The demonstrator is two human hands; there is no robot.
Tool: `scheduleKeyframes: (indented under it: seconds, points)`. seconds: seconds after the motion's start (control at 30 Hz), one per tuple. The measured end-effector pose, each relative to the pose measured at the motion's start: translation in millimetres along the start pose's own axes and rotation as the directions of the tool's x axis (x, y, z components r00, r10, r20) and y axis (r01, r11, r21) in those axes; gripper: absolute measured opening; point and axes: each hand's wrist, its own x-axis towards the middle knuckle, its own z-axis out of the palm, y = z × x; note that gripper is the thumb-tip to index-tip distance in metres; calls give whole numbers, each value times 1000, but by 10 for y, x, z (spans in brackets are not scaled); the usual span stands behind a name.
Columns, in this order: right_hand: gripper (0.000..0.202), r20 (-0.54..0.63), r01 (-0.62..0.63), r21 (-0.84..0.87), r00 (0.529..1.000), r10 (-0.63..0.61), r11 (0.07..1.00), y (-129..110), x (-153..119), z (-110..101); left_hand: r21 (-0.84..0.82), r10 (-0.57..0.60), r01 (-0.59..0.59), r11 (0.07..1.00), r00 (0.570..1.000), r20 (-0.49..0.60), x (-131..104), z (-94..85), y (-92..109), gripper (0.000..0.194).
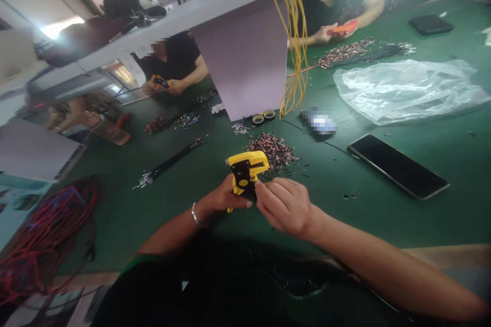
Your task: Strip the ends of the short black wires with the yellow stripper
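The left hand (pixel 224 198) is closed around the yellow stripper tool (pixel 245 171); the right hand (pixel 286 204) pinches something at its side, hidden. The tool looks light and rigid, best held by the handles.

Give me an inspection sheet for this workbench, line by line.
Surface: green table, shared with others.
Job's things: yellow and black hand tool, held upright; pile of cut wire pieces just behind it.
Clutter: dark phone, clear plastic bag, tape rolls.
Grippers: left hand grips the tool's handle; right hand pinches at the tool, contents too small to tell.
Cables: hanging yellow wires; red wire coil at left.
Surroundings: co-workers seated across the table, grey divider panel.
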Motion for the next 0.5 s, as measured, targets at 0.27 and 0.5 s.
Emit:
scheduleKeyframes:
  seconds: [0.27, 0.5]
  points:
    - [15, 33, -32, 47, 999, 31, 998, -4, -8, 5, 114, 64, -57, 992, 996, -55, -10, -4, -15, 36]
    - [22, 36, -76, 104, 997, 72, 992, 13, -39, 34, 212, 85, -66, 975, 993, -78, -5, 22, -1, 35]
